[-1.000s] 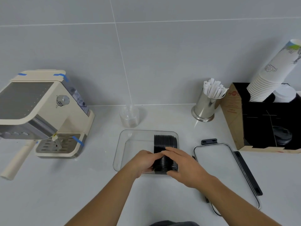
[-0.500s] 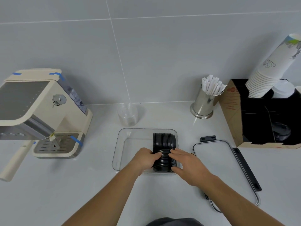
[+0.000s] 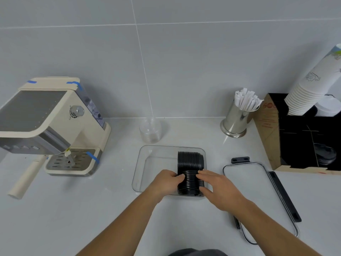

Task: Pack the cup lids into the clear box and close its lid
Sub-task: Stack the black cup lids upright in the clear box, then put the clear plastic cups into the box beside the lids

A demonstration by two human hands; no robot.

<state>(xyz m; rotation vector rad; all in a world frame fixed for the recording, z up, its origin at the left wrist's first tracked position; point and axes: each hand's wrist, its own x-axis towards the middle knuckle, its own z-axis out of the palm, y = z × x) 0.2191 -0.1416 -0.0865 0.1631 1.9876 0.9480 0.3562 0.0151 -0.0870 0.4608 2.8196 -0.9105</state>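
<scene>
Row of black cup lids (image 3: 190,163) on edge along clear box (image 3: 147,163), axis front-to-back, pinched between left hand (image 3: 164,183) and right hand (image 3: 219,189).

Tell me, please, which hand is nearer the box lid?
Right. The right hand is beside the box lid; the left hand is across the cup lids, farther away.

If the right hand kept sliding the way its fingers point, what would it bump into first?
The right hand points leftward. Its fingertips already touch the row of black cup lids in the clear box, so it would press those first, probably toward the left hand.
</scene>
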